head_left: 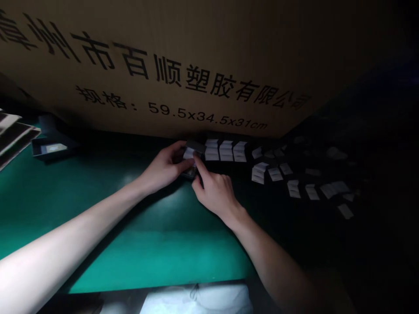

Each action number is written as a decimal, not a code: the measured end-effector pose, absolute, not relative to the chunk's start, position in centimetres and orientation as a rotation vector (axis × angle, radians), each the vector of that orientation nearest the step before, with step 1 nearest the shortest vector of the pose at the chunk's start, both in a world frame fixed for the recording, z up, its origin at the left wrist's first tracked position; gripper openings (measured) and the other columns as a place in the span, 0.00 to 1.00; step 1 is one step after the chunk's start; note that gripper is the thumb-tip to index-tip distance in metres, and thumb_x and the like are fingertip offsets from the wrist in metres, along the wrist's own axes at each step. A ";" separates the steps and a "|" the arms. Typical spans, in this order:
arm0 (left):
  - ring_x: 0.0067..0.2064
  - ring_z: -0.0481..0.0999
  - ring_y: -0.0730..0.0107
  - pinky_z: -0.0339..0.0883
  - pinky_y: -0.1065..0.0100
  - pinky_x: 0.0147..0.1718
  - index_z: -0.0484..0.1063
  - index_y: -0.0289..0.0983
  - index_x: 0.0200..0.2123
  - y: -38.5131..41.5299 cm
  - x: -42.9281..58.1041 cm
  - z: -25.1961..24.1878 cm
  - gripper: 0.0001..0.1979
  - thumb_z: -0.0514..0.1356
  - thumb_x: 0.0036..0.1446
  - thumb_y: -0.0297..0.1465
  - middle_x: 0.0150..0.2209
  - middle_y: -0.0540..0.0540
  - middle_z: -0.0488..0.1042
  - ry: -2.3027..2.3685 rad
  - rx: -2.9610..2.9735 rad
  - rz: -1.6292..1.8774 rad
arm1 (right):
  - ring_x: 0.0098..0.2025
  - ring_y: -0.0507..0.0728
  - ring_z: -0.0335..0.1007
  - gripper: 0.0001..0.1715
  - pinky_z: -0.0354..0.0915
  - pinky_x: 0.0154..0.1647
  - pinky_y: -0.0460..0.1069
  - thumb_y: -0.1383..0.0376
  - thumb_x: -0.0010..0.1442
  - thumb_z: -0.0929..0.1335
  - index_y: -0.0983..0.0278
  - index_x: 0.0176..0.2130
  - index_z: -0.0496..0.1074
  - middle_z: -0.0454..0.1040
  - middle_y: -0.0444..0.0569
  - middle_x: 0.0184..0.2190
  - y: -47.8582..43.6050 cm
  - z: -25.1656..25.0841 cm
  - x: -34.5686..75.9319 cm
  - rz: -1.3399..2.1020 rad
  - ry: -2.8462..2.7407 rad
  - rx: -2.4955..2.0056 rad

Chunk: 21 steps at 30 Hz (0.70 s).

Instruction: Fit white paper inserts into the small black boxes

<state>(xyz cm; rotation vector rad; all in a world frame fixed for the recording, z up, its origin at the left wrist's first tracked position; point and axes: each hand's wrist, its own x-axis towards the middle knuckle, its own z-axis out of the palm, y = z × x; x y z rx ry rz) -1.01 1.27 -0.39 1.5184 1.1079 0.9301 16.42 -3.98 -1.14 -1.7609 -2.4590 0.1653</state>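
At the foot of the big carton, my left hand (pixel 166 167) is closed around a small dark box (pixel 197 146) with its lid raised. A white slip of paper (pixel 189 153) shows at the box's opening, partly covered by my fingers. My right hand (pixel 214 187) meets the box from the right. Its index finger is stretched onto the paper, its thumb stands apart near the box's lower edge, and the other fingers are curled. Just right of the box lie folded white leaflets (pixel 225 151) in a row. The box's contents are mostly hidden.
A large printed cardboard carton (pixel 157 39) walls off the back of the green table (pixel 157 253). Another dark box (pixel 52 150) stands open at the left, by stacked flat pieces (pixel 15 139). More folded papers (pixel 293 189) lie scattered in shadow at the right.
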 end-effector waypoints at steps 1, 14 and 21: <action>0.49 0.82 0.53 0.77 0.59 0.48 0.76 0.37 0.50 1.3 -1.0 -0.4 0.19 0.69 0.58 0.39 0.45 0.42 0.84 1.104 1.519 0.935 | 0.35 0.59 0.82 0.40 0.74 0.38 0.50 0.64 0.73 0.58 0.60 0.79 0.47 0.85 0.51 0.39 -4.0 -1.2 16.4 0.161 -2.460 -1.755; 0.48 0.82 0.53 0.78 0.58 0.48 0.76 0.39 0.53 1.1 -1.0 0.2 0.20 0.68 0.57 0.36 0.45 0.43 0.84 1.124 1.524 0.891 | 0.35 0.58 0.82 0.40 0.74 0.39 0.49 0.63 0.72 0.59 0.61 0.78 0.48 0.85 0.49 0.37 -3.8 -1.1 16.6 0.214 -2.431 -1.754; 0.49 0.82 0.55 0.76 0.61 0.48 0.74 0.38 0.53 1.6 -1.2 -0.7 0.23 0.67 0.52 0.31 0.46 0.44 0.83 1.059 1.531 0.914 | 0.33 0.52 0.79 0.31 0.75 0.41 0.46 0.64 0.75 0.56 0.62 0.71 0.67 0.83 0.46 0.35 -5.2 -0.1 17.0 0.313 -2.252 -1.446</action>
